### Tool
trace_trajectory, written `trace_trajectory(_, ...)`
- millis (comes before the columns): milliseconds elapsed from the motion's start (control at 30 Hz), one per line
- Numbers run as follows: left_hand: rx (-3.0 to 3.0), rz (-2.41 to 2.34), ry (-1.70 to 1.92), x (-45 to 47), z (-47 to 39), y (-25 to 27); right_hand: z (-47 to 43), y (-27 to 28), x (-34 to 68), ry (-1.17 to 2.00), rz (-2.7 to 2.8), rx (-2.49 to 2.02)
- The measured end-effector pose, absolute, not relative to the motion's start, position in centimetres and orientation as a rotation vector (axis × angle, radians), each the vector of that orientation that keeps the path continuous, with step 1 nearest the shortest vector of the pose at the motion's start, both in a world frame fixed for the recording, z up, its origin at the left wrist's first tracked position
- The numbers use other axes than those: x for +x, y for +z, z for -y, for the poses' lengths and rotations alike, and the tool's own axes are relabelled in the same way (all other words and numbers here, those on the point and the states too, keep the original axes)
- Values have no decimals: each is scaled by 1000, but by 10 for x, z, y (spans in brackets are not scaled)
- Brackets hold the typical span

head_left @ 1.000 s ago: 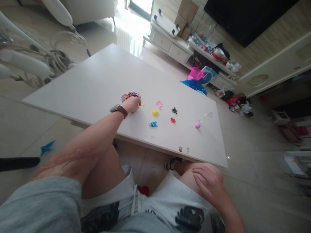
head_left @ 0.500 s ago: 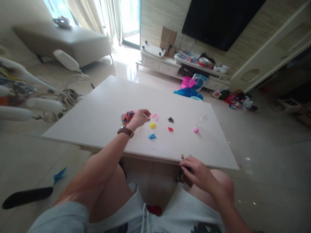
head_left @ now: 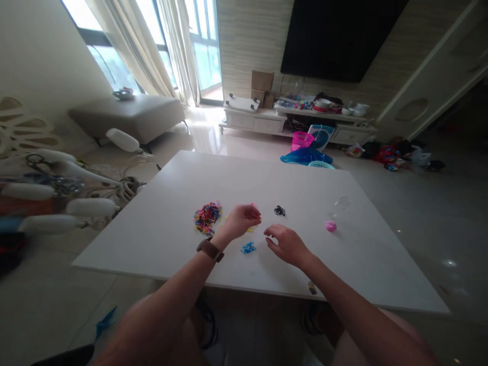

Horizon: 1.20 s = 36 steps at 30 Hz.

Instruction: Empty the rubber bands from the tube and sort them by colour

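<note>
My left hand (head_left: pixel 243 221), with a brown-strapped watch (head_left: pixel 210 249) on the wrist, hovers over the small yellow pile (head_left: pixel 250 230) and pink pile (head_left: pixel 253 205), hiding most of both. Its fingertips are pinched together; what they hold, if anything, is too small to make out. Close by on the right, my right hand (head_left: pixel 287 244) is above the table, fingers curved and apart, nothing visible in them. Left of my hands lies a mixed heap of colourful small bands (head_left: pixel 208 216). A blue pile (head_left: pixel 248 248) sits nearer me, a black pile (head_left: pixel 279 210) farther off.
On the white table (head_left: pixel 152 234), a pink ball-like object (head_left: pixel 330 226) lies at the right beside a clear plastic piece (head_left: pixel 343 203). A small yellow-and-dark item (head_left: pixel 312 288) is by the front edge. Beyond stand a pink basket (head_left: pixel 302 141) and blue bag (head_left: pixel 301 156).
My right hand has risen from the table's front edge to beside my left hand, now covering where the red pile was. My left hand has shifted right, away from the mixed heap. The view has tilted up.
</note>
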<state>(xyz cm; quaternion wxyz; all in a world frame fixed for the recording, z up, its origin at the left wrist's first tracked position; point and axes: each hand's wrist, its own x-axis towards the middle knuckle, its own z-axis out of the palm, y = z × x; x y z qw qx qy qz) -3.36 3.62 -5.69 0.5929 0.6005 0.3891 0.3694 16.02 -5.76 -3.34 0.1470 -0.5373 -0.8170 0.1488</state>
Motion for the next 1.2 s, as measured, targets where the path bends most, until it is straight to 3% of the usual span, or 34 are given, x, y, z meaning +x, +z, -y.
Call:
trace_trajectory(667,1278,-982,835,-51,-24,-66,57,-53,140,579,2376,-1374)
trace_trajectory(933,1262,-1019,831,-37,-25,-72,55,-45,149,480,2412,-1430)
trace_trajectory(1200,1870,-1303,664,-47,-60,-80,38,1,205,235,2442,-1863)
